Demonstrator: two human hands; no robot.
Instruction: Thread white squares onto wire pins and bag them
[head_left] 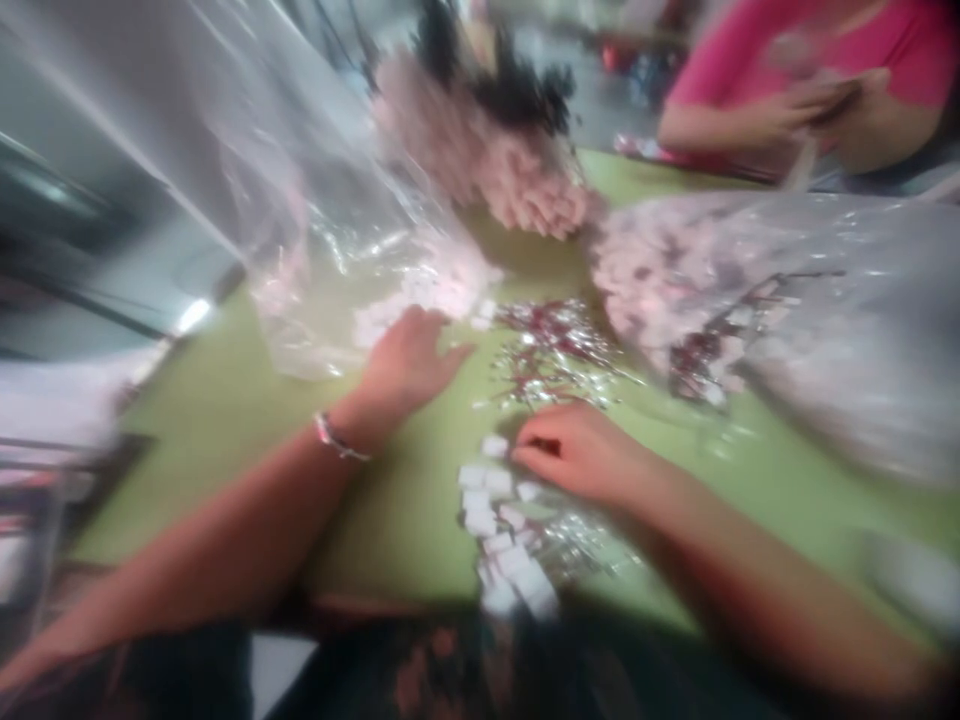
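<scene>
In the head view, the left hand (pixel 409 360), thumb spread wide, is at the loose white pieces (pixel 439 285) on the far left. The right hand (pixel 566 447) curls narrow just nearer than the shiny stems (pixel 551 345); blur hides whether it holds anything. The near white blocks (pixel 499 520) look worked; plenty of loose pieces and stems seemingly remain.

Motion blur all over, edges cropped.
L hand (pixel 405 362) smeared, can't tell if it touches white bits (pixel 457 288); R hand (pixel 574 448) pinch unclear. Co-worker (pixel 832 60) cut off up top, item in their hands (pixel 844 102) unID'd. Plastic bag (pixel 862 310) runs off R edge.
</scene>
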